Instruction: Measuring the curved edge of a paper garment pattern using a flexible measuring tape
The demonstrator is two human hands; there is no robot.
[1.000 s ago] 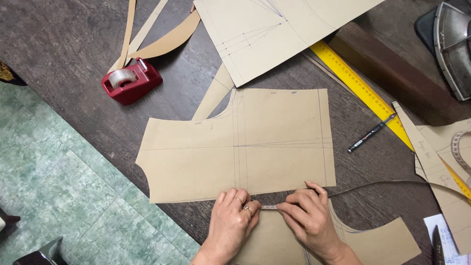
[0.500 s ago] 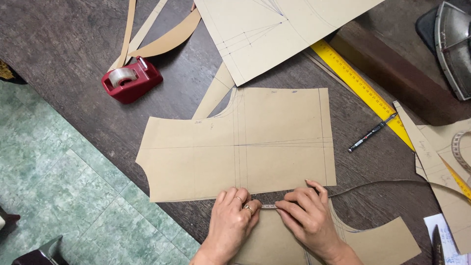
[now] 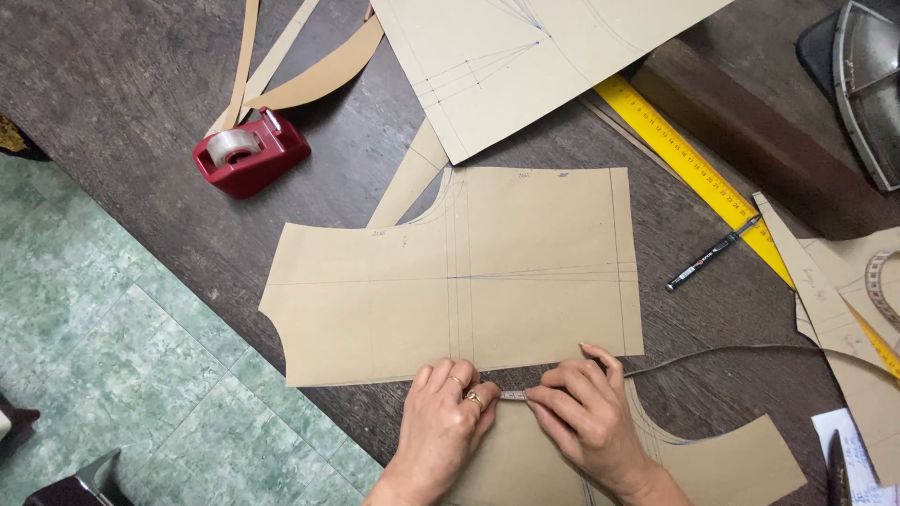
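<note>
Near the counter's (image 3: pixel 141 112) front edge, left hand (image 3: pixel 448 412) and right hand (image 3: pixel 586 412) pinch a measuring tape (image 3: pixel 512 394) along the paper pattern piece's (image 3: pixel 450 281) lower edge, lengthwise.

Bare left hand (image 3: pixel 445 412) wears two rings (perhaps metal bands); right hand (image 3: pixel 586 412) bare, sleeveless wrists.

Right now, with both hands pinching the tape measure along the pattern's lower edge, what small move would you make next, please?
Probably slide the right hand rightward along the tape measure, since the hands sit close together near the middle of the paper pattern's edge and its right part lies unmeasured.
</note>
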